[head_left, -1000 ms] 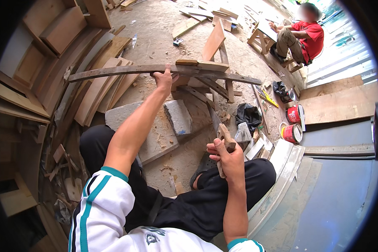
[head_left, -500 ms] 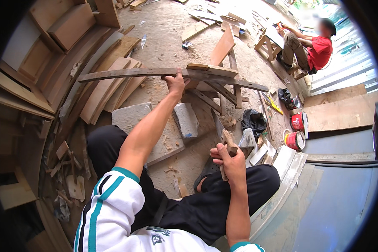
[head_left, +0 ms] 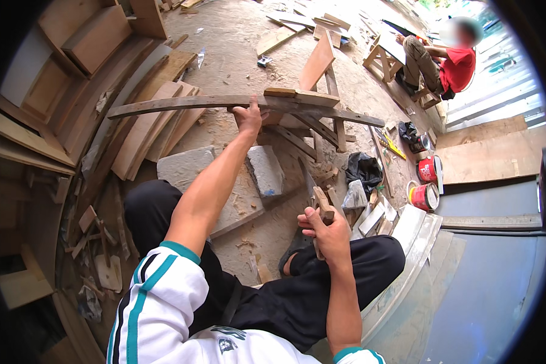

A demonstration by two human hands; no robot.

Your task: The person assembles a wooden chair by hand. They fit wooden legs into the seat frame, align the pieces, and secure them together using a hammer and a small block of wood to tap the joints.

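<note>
I judge that the left hand (head_left: 247, 119), its grip around the upper-centre beam (head_left: 215, 101), could slip if the saw (head_left: 323, 205), held lower by the right hand (head_left: 333, 235), jolts it.

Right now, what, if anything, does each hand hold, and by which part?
The left hand holds the long strip near its middle; the right hand holds the saw by its wooden handle.

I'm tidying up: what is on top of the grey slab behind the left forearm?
Wood chips dot the slab; a grey block seems to rest on its right side. The left forearm hides whatever lies behind it.
</note>
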